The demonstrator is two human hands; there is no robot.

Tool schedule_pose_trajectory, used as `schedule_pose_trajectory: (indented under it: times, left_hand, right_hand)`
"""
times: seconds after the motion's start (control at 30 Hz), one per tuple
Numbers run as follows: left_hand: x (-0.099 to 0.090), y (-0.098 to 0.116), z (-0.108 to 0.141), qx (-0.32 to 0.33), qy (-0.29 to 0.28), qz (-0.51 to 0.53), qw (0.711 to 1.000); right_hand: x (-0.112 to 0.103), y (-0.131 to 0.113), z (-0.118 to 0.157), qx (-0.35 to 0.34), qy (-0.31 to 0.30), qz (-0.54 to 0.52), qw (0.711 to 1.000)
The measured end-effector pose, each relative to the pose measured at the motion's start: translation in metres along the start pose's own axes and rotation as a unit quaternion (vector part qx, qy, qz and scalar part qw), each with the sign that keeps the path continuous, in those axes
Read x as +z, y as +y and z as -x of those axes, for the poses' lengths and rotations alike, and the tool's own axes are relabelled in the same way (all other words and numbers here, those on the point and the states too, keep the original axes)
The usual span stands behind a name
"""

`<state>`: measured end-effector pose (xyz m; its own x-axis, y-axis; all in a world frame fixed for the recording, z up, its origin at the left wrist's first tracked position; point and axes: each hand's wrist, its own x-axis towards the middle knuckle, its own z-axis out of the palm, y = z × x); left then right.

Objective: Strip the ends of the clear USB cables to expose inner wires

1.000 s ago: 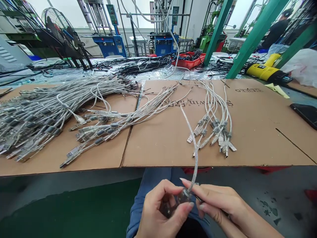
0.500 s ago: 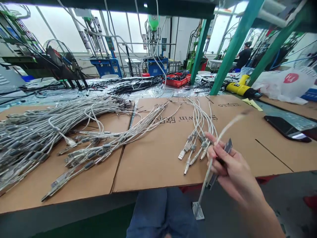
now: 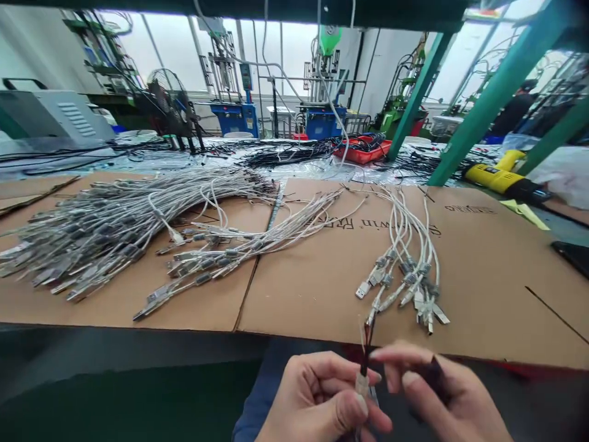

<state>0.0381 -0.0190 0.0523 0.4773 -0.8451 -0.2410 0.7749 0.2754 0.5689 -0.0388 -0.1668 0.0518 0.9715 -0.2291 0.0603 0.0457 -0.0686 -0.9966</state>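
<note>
2 bare hands work just off the near edge of the worktop, below its cardboard (image 3: 304, 294). Fingers and thumb of the left hand (image 3: 317, 396) are pinched on a pale cable (image 3: 362, 387), whose stripped end points upward with dark and reddish wires (image 3: 367, 347) bared. The right hand (image 3: 451, 396) is beside it, thumb and fingers bent around a dark object (image 3: 432, 377) too blurred to identify; its index finger reaches to the wires, though I cannot tell whether it touches them.

3 groups of pale cables lie on the cardboard: a large pile (image 3: 105, 239) toward the left edge, a smaller bundle (image 3: 276, 239) crossing the seam, and a loose cluster (image 3: 409, 245) right of that, its metal plugs toward the near edge.

Near the far right corner of the cardboard are a yellow heat gun (image 3: 494, 178) and a yellow paper (image 3: 524, 215), with a black phone (image 3: 570, 255) by the right edge, partly out of view. Beyond the cardboard sit black cables (image 3: 294, 152), 1 red tray (image 3: 363, 153) and 1 black fan (image 3: 168, 104). At the far right, 1 person (image 3: 515, 110) is partly visible behind green posts (image 3: 488, 104).
</note>
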Motion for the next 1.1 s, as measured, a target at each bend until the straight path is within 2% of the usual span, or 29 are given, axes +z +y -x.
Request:
schedule_pose_trajectory:
  times: [0.13, 0.33, 0.47, 0.67, 0.73, 0.83, 0.9, 0.97, 1.03, 1.1]
  left_hand:
    - [-0.005, -0.018, -0.003, -0.048, -0.006, 0.023, 0.999]
    - [-0.008, -0.022, -0.003, -0.02, -0.031, 0.031, 0.999]
    - [-0.006, -0.021, -0.002, -0.016, -0.04, 0.037, 0.998]
    - [-0.009, -0.025, -0.003, -0.005, -0.071, 0.055, 0.996]
    - [-0.011, -0.026, -0.002, -0.011, -0.047, 0.045, 0.998]
    - [-0.011, -0.024, 0.001, 0.006, 0.021, 0.003, 1.0]
    - [-0.009, -0.02, 0.003, 0.035, 0.066, -0.038, 0.996]
    - [-0.006, -0.016, 0.006, 0.053, 0.091, -0.079, 0.991]
    - [-0.002, -0.013, 0.008, 0.06, 0.109, -0.107, 0.986]
    - [0.003, -0.013, 0.01, 0.077, 0.145, -0.13, 0.978]
  right_hand:
    - [0.01, -0.006, -0.008, 0.009, 0.004, -0.104, 0.994]
    - [0.019, 0.004, -0.012, 0.014, -0.008, -0.177, 0.984]
    - [0.018, 0.004, -0.011, 0.019, -0.008, -0.2, 0.98]
    - [0.023, -0.002, -0.011, 0.033, 0.015, -0.174, 0.984]
    - [0.021, -0.003, -0.01, 0.033, 0.018, -0.16, 0.986]
    - [0.012, -0.008, -0.004, 0.039, -0.01, -0.138, 0.99]
    - [0.004, -0.016, 0.002, 0.055, -0.066, -0.093, 0.992]
    - [-0.002, -0.025, 0.007, 0.057, -0.127, 0.012, 0.99]
    - [-0.005, -0.032, 0.01, 0.009, -0.143, 0.115, 0.983]
    - [-0.005, -0.037, 0.01, -0.054, -0.136, 0.175, 0.974]
